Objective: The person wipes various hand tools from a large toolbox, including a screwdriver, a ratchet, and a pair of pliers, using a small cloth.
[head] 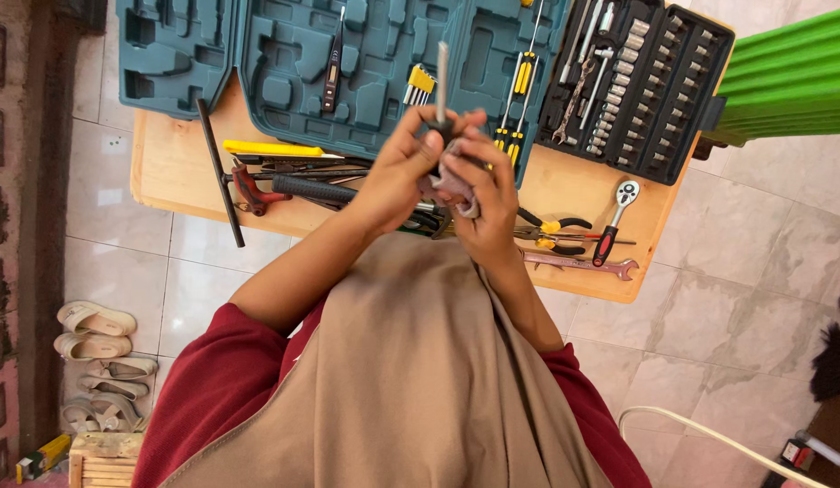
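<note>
I see my left hand (397, 172) and right hand (483, 185) clamped together on a metal-shafted tool (443, 86) pointing to twelve o'clock, a grey rag (452, 185) wrapped below. Beyond lie the wooden tabletop (176, 163), teal tool case (348, 63) and pale floor tiles (755, 271).

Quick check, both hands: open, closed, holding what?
Left hand: closed around the handle of a screwdriver, shaft pointing up.
Right hand: closed on a grey cloth pressed against the same tool.
</note>
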